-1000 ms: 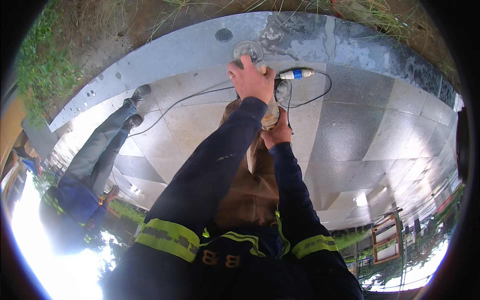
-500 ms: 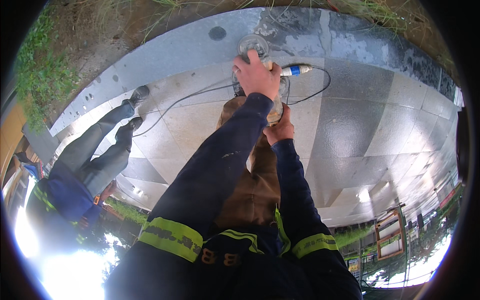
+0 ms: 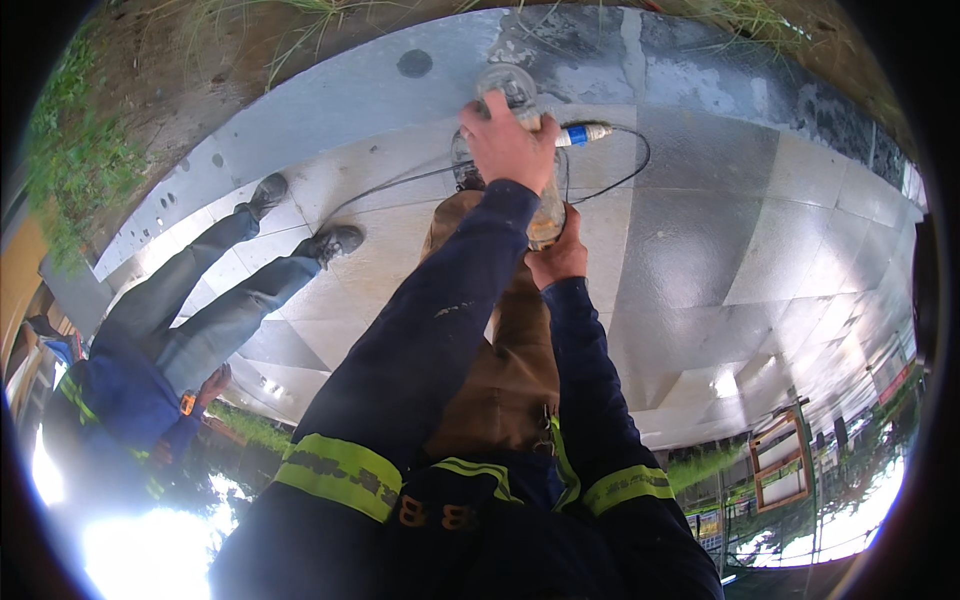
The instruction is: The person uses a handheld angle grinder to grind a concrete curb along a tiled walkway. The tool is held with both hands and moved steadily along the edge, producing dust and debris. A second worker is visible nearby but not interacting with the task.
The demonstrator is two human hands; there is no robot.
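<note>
An angle grinder (image 3: pixel 546 222) with a dust-caked, orange-tinged body is between my two hands. Its round grey disc (image 3: pixel 506 86) lies over the pale stone edging (image 3: pixel 380 95). My left hand (image 3: pixel 507 147) is wrapped over the grinder's front part, just behind the disc. Lower down, my right hand (image 3: pixel 562 252) grips the rear end of the body. A blue-and-white cable connector (image 3: pixel 584 134) rests to the right of my left hand. The dark cable (image 3: pixel 645 160) loops beside it, and another stretch runs off left toward a person's shoes. My left hand hides much of the tool's head.
Light and dark paving slabs (image 3: pixel 690 240), shiny in places, spread around me. A person (image 3: pixel 190 320) in jeans and a dark blue top stands at left, one shoe (image 3: pixel 340 242) near the cable. Soil and grass (image 3: pixel 755 20) border the edging. A wooden frame (image 3: pixel 782 465) stands at lower right.
The person at left has stepped a foot to the right, closer to the cable. Both my hands still hold the grinder, which has shifted slightly left and up in the picture.
</note>
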